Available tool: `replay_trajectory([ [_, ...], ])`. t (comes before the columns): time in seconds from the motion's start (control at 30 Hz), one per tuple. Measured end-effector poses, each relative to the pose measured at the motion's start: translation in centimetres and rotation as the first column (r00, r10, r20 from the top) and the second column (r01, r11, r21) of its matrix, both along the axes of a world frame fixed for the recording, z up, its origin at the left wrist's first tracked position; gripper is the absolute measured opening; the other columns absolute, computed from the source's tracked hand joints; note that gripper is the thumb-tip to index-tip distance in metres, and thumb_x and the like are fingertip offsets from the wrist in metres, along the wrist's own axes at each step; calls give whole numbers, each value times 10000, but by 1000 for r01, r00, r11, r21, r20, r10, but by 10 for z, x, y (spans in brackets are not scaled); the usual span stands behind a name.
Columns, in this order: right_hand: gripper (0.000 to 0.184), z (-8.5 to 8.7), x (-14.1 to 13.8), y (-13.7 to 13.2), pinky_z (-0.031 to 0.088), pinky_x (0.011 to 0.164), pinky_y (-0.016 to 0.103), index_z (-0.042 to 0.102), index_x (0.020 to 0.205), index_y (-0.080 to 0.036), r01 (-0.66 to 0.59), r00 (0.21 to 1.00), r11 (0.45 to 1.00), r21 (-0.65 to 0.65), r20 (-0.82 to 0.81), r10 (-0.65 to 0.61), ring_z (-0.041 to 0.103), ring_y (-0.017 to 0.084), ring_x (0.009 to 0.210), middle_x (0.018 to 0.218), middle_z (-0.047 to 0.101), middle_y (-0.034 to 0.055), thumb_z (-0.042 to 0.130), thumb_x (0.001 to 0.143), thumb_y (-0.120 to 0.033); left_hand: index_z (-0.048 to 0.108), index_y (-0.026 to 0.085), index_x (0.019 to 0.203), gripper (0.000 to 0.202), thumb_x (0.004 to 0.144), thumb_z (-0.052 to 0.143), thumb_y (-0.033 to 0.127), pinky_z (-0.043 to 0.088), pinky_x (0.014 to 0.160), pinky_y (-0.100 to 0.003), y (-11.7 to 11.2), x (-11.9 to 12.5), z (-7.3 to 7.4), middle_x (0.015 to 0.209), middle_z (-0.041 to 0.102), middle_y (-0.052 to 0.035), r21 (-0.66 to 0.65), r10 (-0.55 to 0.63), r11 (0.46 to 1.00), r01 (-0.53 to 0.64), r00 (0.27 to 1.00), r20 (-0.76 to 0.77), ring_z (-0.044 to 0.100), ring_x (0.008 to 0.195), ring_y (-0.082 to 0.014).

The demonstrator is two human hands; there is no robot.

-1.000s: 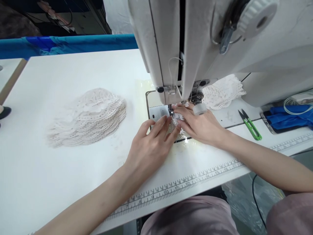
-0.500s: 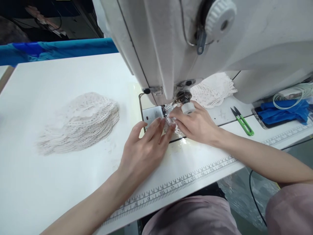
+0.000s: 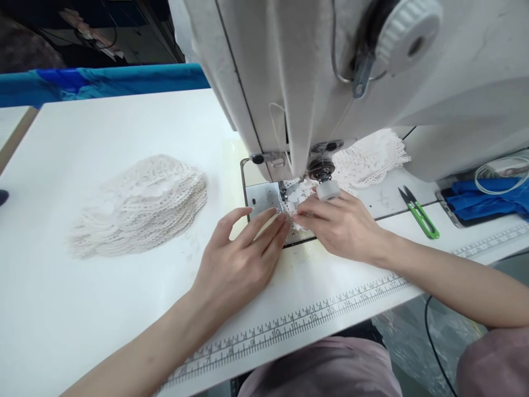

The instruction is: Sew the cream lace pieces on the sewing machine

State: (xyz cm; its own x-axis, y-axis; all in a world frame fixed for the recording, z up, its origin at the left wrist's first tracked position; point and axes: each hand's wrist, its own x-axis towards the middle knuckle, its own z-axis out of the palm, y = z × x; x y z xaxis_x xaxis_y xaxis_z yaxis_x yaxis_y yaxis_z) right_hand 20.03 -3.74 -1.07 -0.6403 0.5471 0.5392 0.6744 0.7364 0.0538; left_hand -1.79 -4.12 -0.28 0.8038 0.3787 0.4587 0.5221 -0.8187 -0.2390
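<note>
A white lace piece [image 3: 301, 194] lies under the head of a sewing machine [image 3: 264, 71], beside the presser foot [image 3: 283, 190]. My left hand [image 3: 239, 256] rests with fingers stretched out, their tips at the near edge of the lace, on the metal needle plate [image 3: 264, 197]. From the right, my right hand [image 3: 345, 223] pinches the lace between thumb and fingers, just right of the foot. A white knob on the machine partly covers those fingers. More white lace [image 3: 372, 159] spreads behind the needle area, under the arm.
On the left of the white table [image 3: 45, 309] sits a stack of lace pieces [image 3: 140, 207]. Green thread snips [image 3: 421, 215] lie at right, near a blue cloth [image 3: 483, 196] on a dark tray-like object. A printed ruler [image 3: 276, 331] runs along the front edge.
The camera view has shifted, so the machine appears further right. My right fingers have drawn back from the presser foot, exposing more lace. A thread loop now shows on the machine head.
</note>
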Motion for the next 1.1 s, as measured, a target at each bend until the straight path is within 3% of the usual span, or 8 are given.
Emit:
replay_trajectory([
  [0.17,260,1,1,-2,455,822,314,709,959,-139,-6,996,999,35,90,3,611,146,851,971,725,26,468,923,-47,630,134,1163,302,877,564,63,451,925,-453,1,-1,1,1136,720,-83,-23,-6,1000,6,1000,-5,665,1073,-240],
  [0.53,263,2,-1,0,452,871,291,697,966,-132,20,996,999,43,92,-24,612,133,814,968,732,7,458,917,-36,593,185,1204,328,892,548,95,444,934,-469,3,-1,1,1175,703,-48,-42,31,999,-31,1000,-6,668,1069,-237],
  [0.7,234,2,-2,0,459,824,335,655,1074,-125,3,999,999,-50,51,0,611,185,920,1039,711,53,492,929,-210,612,213,1155,284,894,565,111,430,950,-467,8,0,-1,1130,725,-31,-67,50,997,-44,996,78,676,1044,-226],
  [0.77,233,1,-3,1,456,777,341,655,1060,-130,23,998,997,-71,64,-19,612,203,928,1017,710,68,476,934,-212,619,233,1135,269,898,567,116,422,961,-469,11,0,-2,1100,737,-15,-95,74,994,-63,990,118,681,1023,-217],
  [0.93,301,0,-6,8,442,700,302,698,907,-147,71,994,997,-7,80,-71,617,168,783,934,733,46,411,917,-55,639,265,1114,231,921,553,172,408,983,-462,18,3,-5,1062,744,2,-227,154,967,-115,975,163,686,960,-200],
  [1.1,271,0,-6,14,448,655,279,709,939,-145,115,991,985,-127,-55,-122,606,144,715,874,735,43,440,951,-110,682,288,1036,220,952,485,236,413,958,-469,25,8,-3,1028,733,-11,-361,239,918,-165,956,172,672,916,-214],
])
